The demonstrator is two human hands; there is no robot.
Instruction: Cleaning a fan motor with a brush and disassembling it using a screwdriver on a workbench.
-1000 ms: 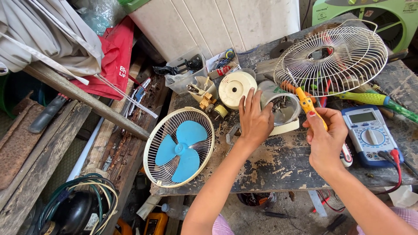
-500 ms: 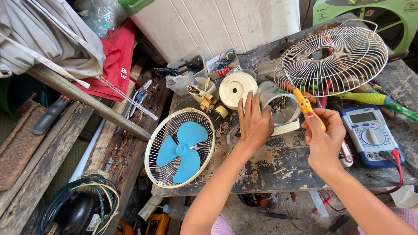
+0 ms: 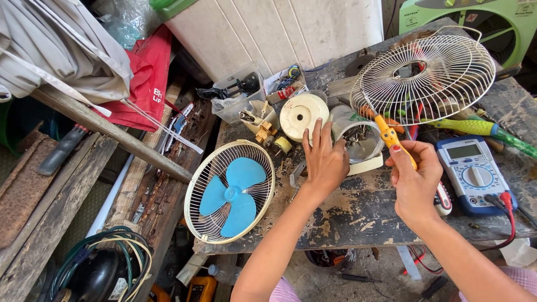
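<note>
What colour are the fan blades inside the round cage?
Light blue fan blades, inside a cream wire cage, clearest in the head view.

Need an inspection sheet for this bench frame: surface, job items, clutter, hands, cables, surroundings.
Surface: worn wooden workbench, paint flaking, stained.
Job's things: fan motor housing under the left hand; yellow-handled screwdriver, tip at the housing.
Clutter: blue-bladed fan in a cream guard overhanging the bench edge; loose wire fan guard; cream round cover; blue multimeter; green-handled screwdriver; clear tub of small parts.
Hands: left hand flat against the housing; right hand gripping the screwdriver.
Cables: red multimeter lead; coiled green and white wires on the floor.
Surroundings: red bag, grey cloth, green fan body.
</note>
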